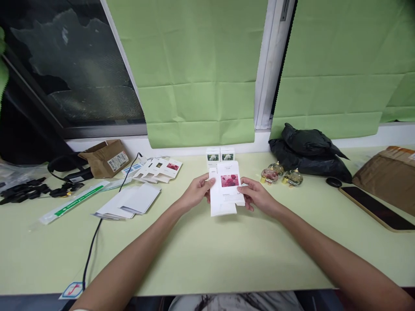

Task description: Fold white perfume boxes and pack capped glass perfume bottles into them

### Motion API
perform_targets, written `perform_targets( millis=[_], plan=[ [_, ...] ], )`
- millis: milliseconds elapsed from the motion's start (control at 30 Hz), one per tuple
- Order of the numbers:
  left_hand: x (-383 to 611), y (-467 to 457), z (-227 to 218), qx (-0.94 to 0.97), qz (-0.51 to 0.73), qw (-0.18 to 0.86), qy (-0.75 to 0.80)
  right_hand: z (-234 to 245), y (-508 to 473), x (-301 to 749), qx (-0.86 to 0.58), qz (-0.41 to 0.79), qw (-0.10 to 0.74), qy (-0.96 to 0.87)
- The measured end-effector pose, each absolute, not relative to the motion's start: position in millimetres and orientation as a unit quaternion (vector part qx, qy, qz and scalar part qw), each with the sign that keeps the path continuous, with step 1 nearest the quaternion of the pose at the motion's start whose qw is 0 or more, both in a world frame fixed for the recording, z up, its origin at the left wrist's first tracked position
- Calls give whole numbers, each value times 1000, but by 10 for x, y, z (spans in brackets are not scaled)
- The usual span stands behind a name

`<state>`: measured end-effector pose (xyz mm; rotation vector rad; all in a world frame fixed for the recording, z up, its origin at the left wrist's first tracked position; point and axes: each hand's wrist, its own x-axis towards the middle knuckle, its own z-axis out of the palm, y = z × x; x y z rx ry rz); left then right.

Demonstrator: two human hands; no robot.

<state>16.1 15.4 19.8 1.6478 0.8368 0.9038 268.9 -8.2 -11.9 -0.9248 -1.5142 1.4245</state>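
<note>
Between my two hands I hold a white carton with a red flower picture, raised above the table; an end flap sticks out at its lower edge. My left hand pinches its left side, thumb on the front. On the opposite side my right hand grips the edge, its thumb near the picture. Two small white boxes with white flower pictures, a left one and a right one, stand behind the carton, partly hidden by it. Several small glass bottles with gold parts sit to the right.
Flat printed cartons and plain white folded cartons lie to the left, near a brown cardboard box and a black cable. Black plastic bags, a phone and a brown package occupy the right side.
</note>
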Motion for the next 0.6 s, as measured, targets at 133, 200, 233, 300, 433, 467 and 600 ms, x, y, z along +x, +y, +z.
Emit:
perform_targets(
  millis=[133, 200, 233, 300, 433, 467, 600],
  plan=[
    [20, 367, 219, 724, 357, 435, 399, -107, -69, 2755, -438, 413, 436, -669],
    [-204, 616, 310, 735, 315, 353, 486, -98, -35, 2819, -472, 305, 455, -691],
    [-342, 767, 368, 736, 288, 280, 544, -97, -13, 2855, -485, 270, 459, -694],
    [-632, 1084, 482, 724, 241, 169, 624, -103, 32, 2922, -507, 239, 454, -692],
    [-1080, 1575, 582, 686, 195, 71, 697, -137, 74, 2987, -530, 212, 435, -697],
    [-1151, 1647, 574, 677, 178, 54, 712, -143, 74, 2991, -531, 203, 429, -702],
    [-1330, 1780, 483, 651, 113, 8, 751, -144, 67, 3001, -542, 155, 401, -722]
  ],
)
